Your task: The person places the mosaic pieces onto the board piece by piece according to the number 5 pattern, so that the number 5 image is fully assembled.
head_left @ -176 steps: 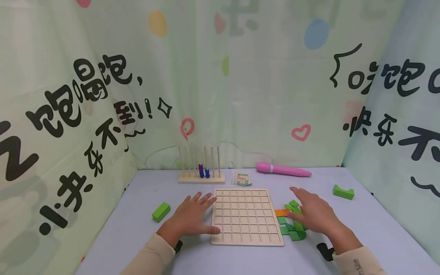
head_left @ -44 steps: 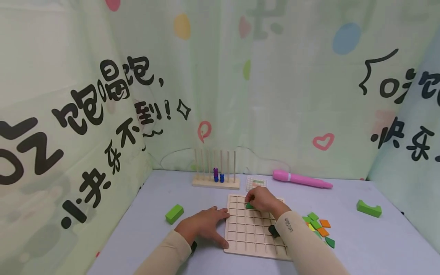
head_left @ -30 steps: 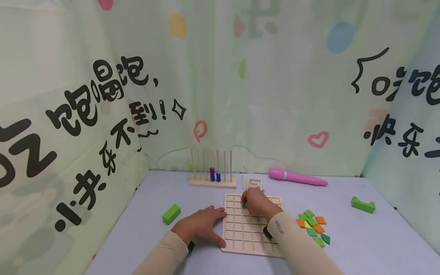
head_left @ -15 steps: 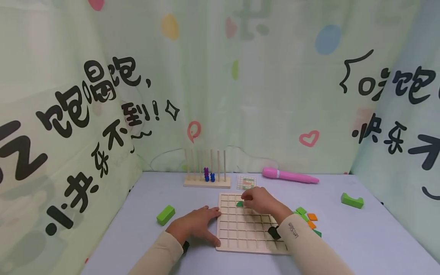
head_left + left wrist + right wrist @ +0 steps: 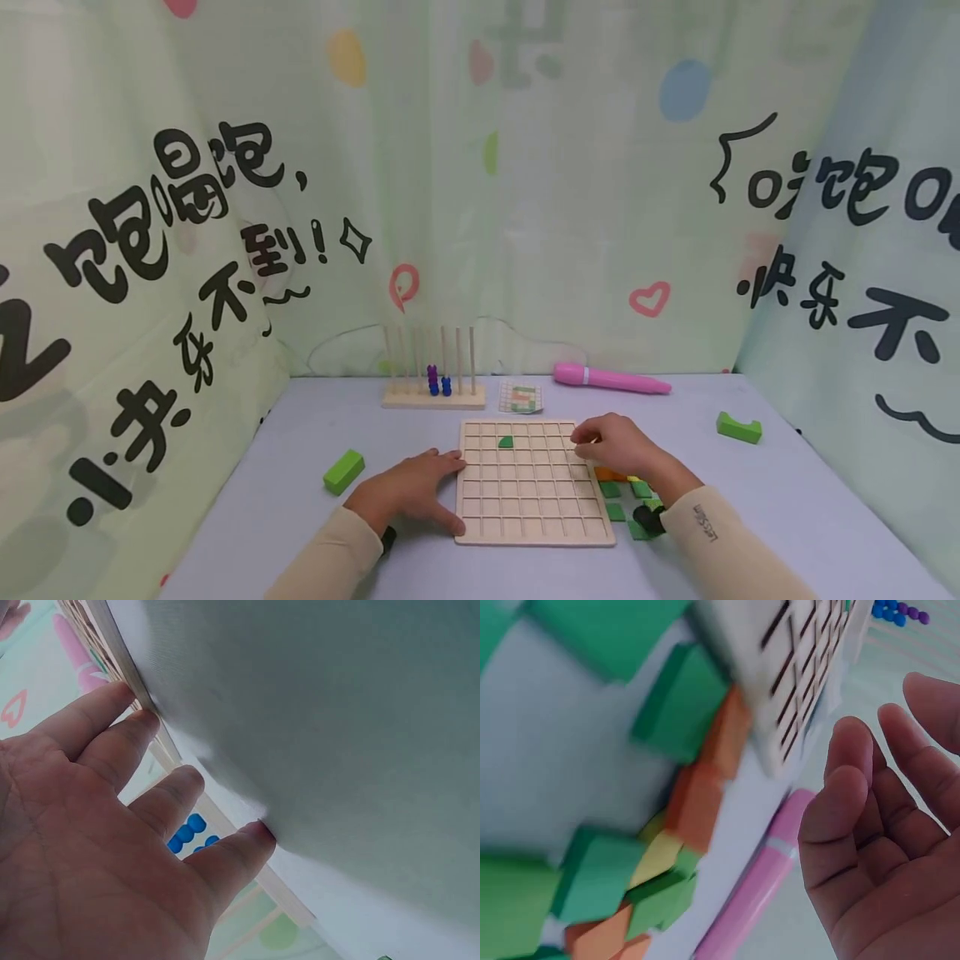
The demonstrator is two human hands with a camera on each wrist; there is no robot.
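A pale wooden grid board point(image 5: 536, 500) lies flat on the table. One small green tile with a curved edge point(image 5: 506, 442) sits in a cell of its second row from the far side. My left hand point(image 5: 408, 487) rests with spread fingers along the board's left edge; in the left wrist view its fingertips point(image 5: 139, 720) touch the rim. Over the board's right edge hovers my right hand point(image 5: 622, 446), fingers loosely bent and nothing between them, as the right wrist view of the hand point(image 5: 892, 817) shows. Green, orange and yellow tiles point(image 5: 615, 512) lie beneath it, partly hidden by the arm.
Behind the board stand a peg rack point(image 5: 433, 400) with purple and blue beads, a patterned card point(image 5: 521, 397) and a pink pen-shaped stick point(image 5: 611, 379). A green block point(image 5: 344, 472) lies at left, a notched green block point(image 5: 739, 428) at right. Printed curtains surround the table.
A green tile, absent from the board in the oldest frame, now sits in a cell. My right hand has let go of it and moved right. The left hand stays at the edge.
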